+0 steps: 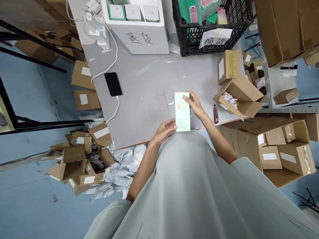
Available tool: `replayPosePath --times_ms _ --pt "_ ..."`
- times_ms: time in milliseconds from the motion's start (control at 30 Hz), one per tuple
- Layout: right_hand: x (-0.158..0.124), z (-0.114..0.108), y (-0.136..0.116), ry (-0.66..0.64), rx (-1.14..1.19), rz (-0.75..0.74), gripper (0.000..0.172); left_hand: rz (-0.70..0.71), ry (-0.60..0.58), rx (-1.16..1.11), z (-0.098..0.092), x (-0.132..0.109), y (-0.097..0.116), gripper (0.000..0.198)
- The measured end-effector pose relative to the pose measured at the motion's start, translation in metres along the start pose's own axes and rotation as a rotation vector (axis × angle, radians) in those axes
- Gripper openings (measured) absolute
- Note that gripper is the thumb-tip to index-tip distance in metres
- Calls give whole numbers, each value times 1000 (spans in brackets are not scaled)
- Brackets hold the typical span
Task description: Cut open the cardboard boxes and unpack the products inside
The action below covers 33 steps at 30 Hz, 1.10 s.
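Note:
A slim pale green product box [182, 112] is held flat over the near edge of the grey table [147, 96]. My left hand [165, 129] grips its near end, fingers closed on the lower left corner. My right hand [194, 104] holds its far end, thumb on the top face. Both hands are shut on the same box.
An open cardboard box [239, 96] with crumpled paper lies to the right, a red box cutter [215, 114] beside it. A black phone [113, 84] on a white cable lies left. A white foam bin [139, 25] and a black crate [211, 26] stand at the back. Cartons litter the floor.

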State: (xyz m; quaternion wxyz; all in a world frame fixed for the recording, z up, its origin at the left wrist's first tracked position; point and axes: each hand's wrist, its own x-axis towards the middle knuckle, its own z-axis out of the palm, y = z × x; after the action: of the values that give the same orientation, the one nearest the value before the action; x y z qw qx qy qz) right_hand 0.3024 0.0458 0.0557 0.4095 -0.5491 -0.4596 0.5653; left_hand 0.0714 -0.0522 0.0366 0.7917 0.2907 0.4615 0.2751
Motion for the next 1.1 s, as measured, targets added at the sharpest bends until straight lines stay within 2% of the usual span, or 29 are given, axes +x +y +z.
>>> replayPosePath --times_ms 100,200,300,367,433,633,867,1100 --pt "1 3 7 38 -38 3 87 31 125 62 4 2 0 82" --pt "-2 8 9 84 -123 -8 102 142 334 247 13 3 0 75" --pt "-5 13 8 93 -206 -47 98 272 485 447 22 -2 2 71" --pt "-6 14 7 102 -214 -59 90 305 467 474 24 -6 4 72" --pt "-5 13 6 89 -156 -24 85 281 385 396 21 -9 8 72" --pt "-7 6 4 5 -24 94 87 73 110 55 2 -7 12 84" --pt "-8 6 0 -45 -17 68 85 51 108 22 0 -3 7 93" --pt "-3 6 4 -56 7 54 92 69 118 33 -2 -2 11 98"
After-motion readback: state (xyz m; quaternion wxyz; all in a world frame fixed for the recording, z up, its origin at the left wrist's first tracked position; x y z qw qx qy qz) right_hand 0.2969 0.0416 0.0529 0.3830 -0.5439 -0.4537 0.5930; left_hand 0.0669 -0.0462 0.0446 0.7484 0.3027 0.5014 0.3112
